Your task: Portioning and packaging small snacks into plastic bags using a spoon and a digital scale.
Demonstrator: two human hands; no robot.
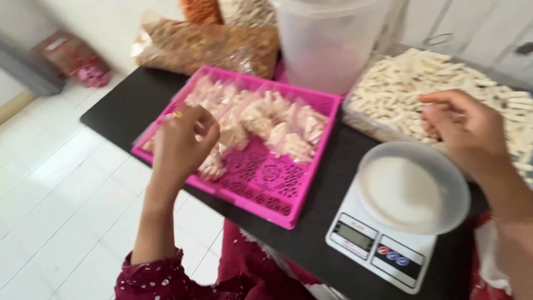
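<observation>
Fingers of the left hand pinch a light, crinkly snack bag by its top; right hand curls, seemingly empty, over brittle sticks.

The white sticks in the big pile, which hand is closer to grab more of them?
The right hand. It hovers right at the white sticks, fingers curled at the pile's edge. The left hand is over the pink tray of bagged snacks.
</observation>
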